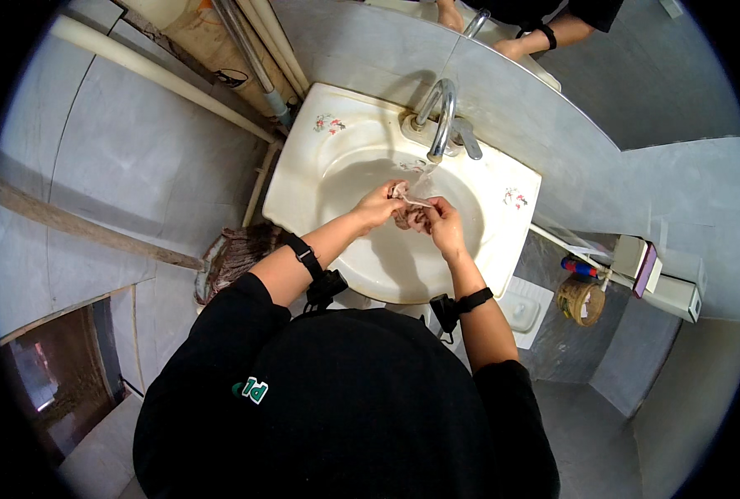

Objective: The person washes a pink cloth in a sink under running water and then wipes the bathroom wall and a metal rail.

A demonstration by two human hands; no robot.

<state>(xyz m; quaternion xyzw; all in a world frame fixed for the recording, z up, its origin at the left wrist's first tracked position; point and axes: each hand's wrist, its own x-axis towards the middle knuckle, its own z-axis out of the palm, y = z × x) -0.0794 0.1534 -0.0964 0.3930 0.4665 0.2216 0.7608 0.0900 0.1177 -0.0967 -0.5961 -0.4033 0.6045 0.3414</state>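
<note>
In the head view, a crumpled cloth (411, 219) is held over the bowl of a white washbasin (290, 196), between the two hands and just below the spout of the tap (446, 116). Its left end is clamped in the fingers of the left hand (376, 208), by which that end is partly covered. Its right edge is pinched between the thumb and fingers of the right hand (446, 228), and a narrow fold is drawn across between the two grips. The rest is left bunched below the fingers; whether the bowl is touched by it cannot be told.

The cloth is soft, pinkish and brown, and gathered into small, uneven wrinkles. It is met by a thin, clear stream of water (426, 179). The tap is made of shiny metal, with a tall curved neck and a flat lever. The basin is smooth and glossy, with an oval bowl set in a squared rim, and its corners are decorated with red flower prints (330, 124). Both wrists are circled by black straps (304, 256). The wall (553, 158) behind is covered in smooth grey tiles, and the hands are reflected in a mirror (661, 83) above.
</note>
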